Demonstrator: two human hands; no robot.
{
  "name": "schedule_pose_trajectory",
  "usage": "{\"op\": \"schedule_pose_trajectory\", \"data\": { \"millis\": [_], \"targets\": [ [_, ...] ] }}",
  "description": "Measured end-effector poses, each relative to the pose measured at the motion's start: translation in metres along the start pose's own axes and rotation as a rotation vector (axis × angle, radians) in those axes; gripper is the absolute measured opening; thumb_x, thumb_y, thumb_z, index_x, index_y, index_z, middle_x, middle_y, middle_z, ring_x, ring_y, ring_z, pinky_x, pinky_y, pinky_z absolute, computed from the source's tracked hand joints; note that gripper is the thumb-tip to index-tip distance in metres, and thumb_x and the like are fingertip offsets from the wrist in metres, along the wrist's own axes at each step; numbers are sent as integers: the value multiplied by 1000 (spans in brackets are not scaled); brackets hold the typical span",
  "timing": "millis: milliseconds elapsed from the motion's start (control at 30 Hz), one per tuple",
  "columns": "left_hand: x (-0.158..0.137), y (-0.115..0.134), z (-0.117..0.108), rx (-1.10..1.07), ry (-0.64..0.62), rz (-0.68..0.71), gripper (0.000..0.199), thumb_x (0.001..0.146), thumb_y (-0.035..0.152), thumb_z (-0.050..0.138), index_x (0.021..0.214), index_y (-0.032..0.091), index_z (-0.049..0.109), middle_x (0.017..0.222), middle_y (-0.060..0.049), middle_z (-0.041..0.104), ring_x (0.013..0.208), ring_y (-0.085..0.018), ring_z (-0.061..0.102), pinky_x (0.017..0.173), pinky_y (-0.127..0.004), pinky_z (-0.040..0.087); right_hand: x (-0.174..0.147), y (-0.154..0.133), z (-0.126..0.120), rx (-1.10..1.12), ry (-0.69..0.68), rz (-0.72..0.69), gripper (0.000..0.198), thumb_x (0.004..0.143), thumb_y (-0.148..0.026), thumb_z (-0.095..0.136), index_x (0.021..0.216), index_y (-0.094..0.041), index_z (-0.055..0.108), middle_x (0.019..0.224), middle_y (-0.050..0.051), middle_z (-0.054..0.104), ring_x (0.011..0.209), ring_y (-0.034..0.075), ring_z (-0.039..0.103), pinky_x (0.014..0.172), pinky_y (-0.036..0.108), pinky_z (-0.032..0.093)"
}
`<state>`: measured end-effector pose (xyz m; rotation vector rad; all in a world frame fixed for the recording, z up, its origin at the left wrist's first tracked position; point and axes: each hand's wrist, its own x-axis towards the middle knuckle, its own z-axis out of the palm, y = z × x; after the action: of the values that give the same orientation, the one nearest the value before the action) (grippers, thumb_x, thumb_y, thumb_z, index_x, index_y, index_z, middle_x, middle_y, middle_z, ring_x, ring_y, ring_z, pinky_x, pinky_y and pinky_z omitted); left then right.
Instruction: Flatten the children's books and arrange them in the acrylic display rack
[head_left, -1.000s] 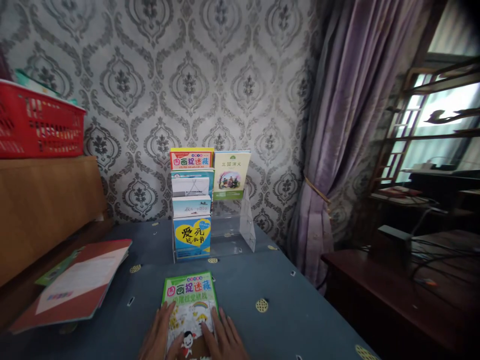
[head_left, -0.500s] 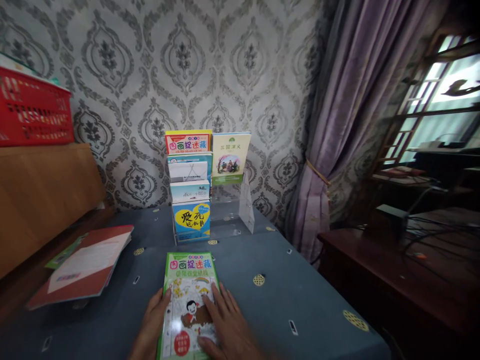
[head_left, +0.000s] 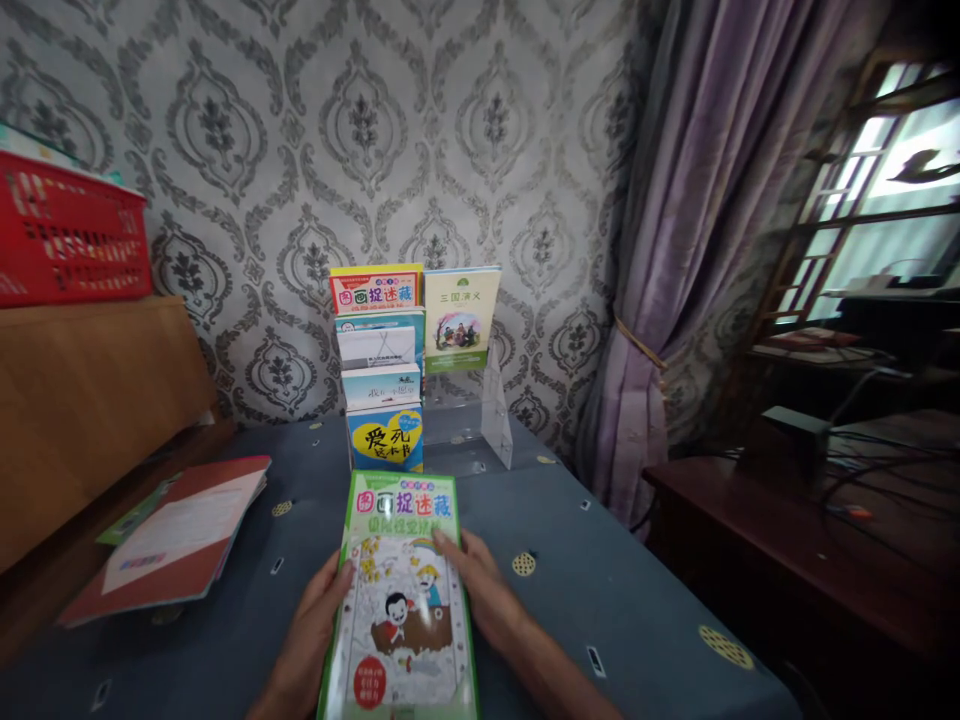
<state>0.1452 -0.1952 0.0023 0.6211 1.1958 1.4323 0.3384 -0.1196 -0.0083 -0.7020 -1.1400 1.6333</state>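
A green-bordered children's picture book (head_left: 409, 620) is between my two hands, cover up, with its top edge tipped toward the display rack. My left hand (head_left: 311, 625) grips its left edge, thumb on the cover's margin. On the other side my right hand (head_left: 491, 590) holds the right edge, thumb over the cover and fingers mostly hidden behind. Just beyond stands a clear acrylic book rack (head_left: 496, 415). Its left column carries several books in tiers, the lowest a blue book with a yellow heart (head_left: 386, 438). Upper right sits a cream and green book (head_left: 459, 320).
Papers and a red folder (head_left: 172, 530) lie on the blue tablecloth (head_left: 570, 610) at left. A red plastic basket (head_left: 75, 230) rests on a wooden box (head_left: 97, 410). Behind is a patterned wall; a purple curtain (head_left: 630, 400) and a dark red desk with cables (head_left: 862, 540) are at right.
The picture book has risen off the table and shifted slightly right and forward. My right hand has gone from lying on the cover to gripping the right edge.
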Motion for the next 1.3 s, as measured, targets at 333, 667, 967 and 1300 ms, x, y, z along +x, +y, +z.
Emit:
{"op": "schedule_pose_trajectory", "data": {
  "millis": [333, 667, 967, 1300],
  "targets": [
    [17, 33, 18, -67, -151, 183, 58, 64, 50, 89, 105, 14, 70, 107, -13, 78, 101, -31, 74, 93, -43, 60, 12, -38, 23, -8, 28, -182, 43, 74, -57, 81, 95, -19, 75, 95, 5, 80, 85, 25, 75, 82, 42, 60],
    [18, 49, 20, 193, -187, 405, 45, 73, 48, 83, 100, 13, 74, 98, -10, 80, 80, -25, 75, 75, -35, 63, 17, -55, 13, -196, -34, -234, 41, 76, -56, 79, 95, -20, 78, 91, 5, 79, 83, 24, 73, 80, 42, 60],
    [-3, 47, -3, 982, -328, 1294, 34, 98, 21, 52, 125, 24, 72, 129, -8, 72, 124, -25, 66, 107, -41, 52, 24, -82, -14, -475, -223, -406, 31, 78, -53, 79, 97, -29, 82, 125, 7, 73, 120, 29, 65, 105, 48, 49],
    [-19, -38, -6, 1579, -514, 1063, 54, 100, 9, 42, 151, 27, 47, 154, -9, 51, 149, -27, 36, 120, -49, 37, 28, -24, -85, -629, -340, -142, 36, 82, -52, 71, 101, -24, 81, 103, 8, 79, 89, 25, 74, 81, 41, 60]
  ]
}}
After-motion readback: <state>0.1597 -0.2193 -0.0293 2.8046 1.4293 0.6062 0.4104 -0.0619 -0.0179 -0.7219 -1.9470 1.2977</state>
